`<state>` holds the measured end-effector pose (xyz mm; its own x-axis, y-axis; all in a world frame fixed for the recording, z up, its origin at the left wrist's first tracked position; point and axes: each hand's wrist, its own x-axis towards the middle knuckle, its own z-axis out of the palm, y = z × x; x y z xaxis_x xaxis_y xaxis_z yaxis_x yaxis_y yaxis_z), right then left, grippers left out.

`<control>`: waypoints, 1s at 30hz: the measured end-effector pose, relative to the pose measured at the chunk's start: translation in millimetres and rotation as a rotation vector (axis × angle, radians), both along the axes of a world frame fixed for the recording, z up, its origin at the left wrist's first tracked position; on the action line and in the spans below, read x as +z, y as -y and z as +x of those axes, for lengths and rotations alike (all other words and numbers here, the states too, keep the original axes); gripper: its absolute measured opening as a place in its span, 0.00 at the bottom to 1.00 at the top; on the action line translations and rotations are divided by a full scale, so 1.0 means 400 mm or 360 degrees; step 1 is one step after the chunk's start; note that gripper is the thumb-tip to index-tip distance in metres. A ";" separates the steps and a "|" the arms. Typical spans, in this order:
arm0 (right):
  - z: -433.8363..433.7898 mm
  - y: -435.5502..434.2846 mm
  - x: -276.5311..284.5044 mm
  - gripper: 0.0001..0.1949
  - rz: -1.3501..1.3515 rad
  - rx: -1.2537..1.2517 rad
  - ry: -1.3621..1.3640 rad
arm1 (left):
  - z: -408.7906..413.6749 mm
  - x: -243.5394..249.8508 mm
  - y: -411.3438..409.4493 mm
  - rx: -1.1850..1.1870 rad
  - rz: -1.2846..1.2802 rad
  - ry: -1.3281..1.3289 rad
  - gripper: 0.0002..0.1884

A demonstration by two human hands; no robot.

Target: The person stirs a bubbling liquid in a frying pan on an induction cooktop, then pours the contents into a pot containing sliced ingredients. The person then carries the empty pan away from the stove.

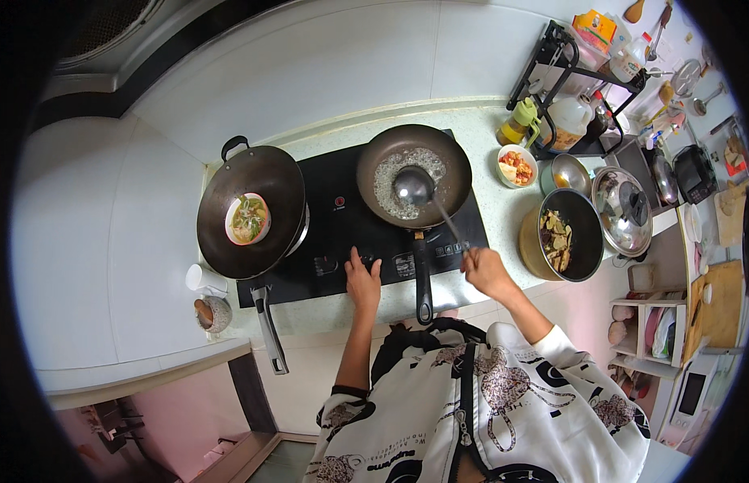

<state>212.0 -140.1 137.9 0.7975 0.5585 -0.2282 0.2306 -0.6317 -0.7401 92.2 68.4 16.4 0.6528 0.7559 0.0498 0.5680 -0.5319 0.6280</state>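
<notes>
My right hand (488, 273) grips the handle of a metal ladle (414, 186), whose bowl rests in bubbling liquid inside a dark frying pan (459, 175). The pan stands on the right of a black glass cooktop (332, 175), its black handle towards me. At the cooktop's front edge my left hand (363, 281) holds nothing, one finger extended onto a control knob or the surface beside it. On the left side is a dark wok (278, 175) with a small bowl of noodle-like food and greens (249, 218) inside.
Right of the cooktop stand a bowl of red and yellow food (517, 166), a deep pot of sliced pieces (531, 247), a metal bowl (570, 172) and a glass lid (622, 211). Behind them are an oil bottle (518, 124) and a black rack (570, 72). A white cup (205, 280) stands far left.
</notes>
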 end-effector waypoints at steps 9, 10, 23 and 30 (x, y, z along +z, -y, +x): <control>0.083 -0.089 -0.079 0.11 0.0022 -0.0097 0.0387 | 0.023 -0.018 -0.035 -0.0191 0.0060 -0.0083 0.20; 0.097 -0.074 -0.077 0.11 0.0014 -0.0126 0.0309 | 0.022 -0.017 -0.037 -0.0189 0.0044 -0.0103 0.20; 0.009 -0.045 -0.032 0.14 -0.0010 -0.0009 0.0038 | 0.014 -0.022 -0.051 -0.0161 0.0047 -0.0053 0.22; 0.107 -0.119 -0.109 0.13 0.0042 -0.0163 0.0174 | 0.017 -0.023 -0.046 -0.0195 0.0073 -0.0048 0.22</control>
<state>254.7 -92.3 94.3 0.8698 0.4778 -0.1234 0.2461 -0.6367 -0.7308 99.0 86.9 7.2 0.7420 0.6676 0.0613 0.5152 -0.6264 0.5850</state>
